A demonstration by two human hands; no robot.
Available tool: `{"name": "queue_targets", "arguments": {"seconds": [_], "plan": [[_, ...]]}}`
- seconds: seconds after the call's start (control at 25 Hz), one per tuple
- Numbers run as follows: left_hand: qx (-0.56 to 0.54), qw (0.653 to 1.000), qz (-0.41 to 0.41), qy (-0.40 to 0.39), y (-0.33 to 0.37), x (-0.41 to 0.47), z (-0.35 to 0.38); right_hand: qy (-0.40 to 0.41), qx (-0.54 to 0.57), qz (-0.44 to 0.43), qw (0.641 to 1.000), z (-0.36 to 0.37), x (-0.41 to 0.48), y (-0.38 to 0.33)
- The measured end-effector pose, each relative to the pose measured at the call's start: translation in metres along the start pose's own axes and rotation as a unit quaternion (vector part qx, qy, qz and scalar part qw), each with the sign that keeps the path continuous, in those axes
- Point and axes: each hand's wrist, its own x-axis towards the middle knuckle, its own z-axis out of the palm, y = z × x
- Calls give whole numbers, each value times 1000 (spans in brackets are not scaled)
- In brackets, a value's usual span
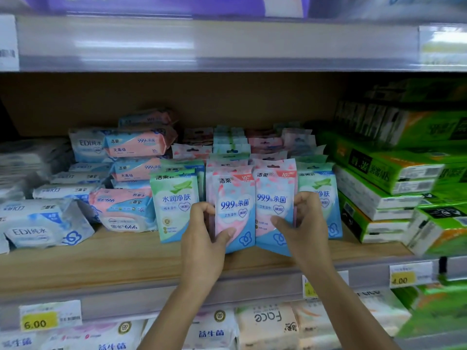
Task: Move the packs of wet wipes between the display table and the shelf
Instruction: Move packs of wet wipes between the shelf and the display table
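Note:
Two upright pink-and-blue packs of wet wipes stand side by side at the front of the wooden shelf (126, 256). My left hand (204, 238) grips the left pink pack (233, 198) by its left edge, thumb across the front. My right hand (300, 221) grips the right pink pack (273, 195) by its right edge, fingers curled behind it. More pink packs stand in rows behind them. A green-and-blue pack (174, 205) stands to the left, and another green pack (326, 195) is partly hidden behind my right hand.
Larger pink and white wipe bags (126, 208) are piled on the shelf's left. Green tissue boxes (394, 180) are stacked on the right. Price tags (38, 322) line the shelf rail, with more packs on the shelf below. Another shelf rail (227, 44) runs overhead.

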Motion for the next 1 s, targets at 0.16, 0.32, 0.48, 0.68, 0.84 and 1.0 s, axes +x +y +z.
{"name": "queue_targets", "arguments": {"seconds": [0.16,0.32,0.48,0.68,0.84,1.0], "plan": [[-94,995,-35,-3,-4,4,-5,-3,72,21,997,-12,-6,2],[-158,986,-45,-8,-4,6,-17,29,189,51,980,-26,-9,5],[-176,983,-49,-3,-9,7,-34,2,200,60,978,-30,-10,6],[-223,971,-75,-35,-9,0,-42,-64,263,57,961,-28,-17,-5],[-228,971,-66,-42,-8,-2,-48,-147,287,34,946,-18,-22,-17],[-208,975,-67,-47,-13,0,-48,-189,284,33,939,-4,-19,-25]]}}
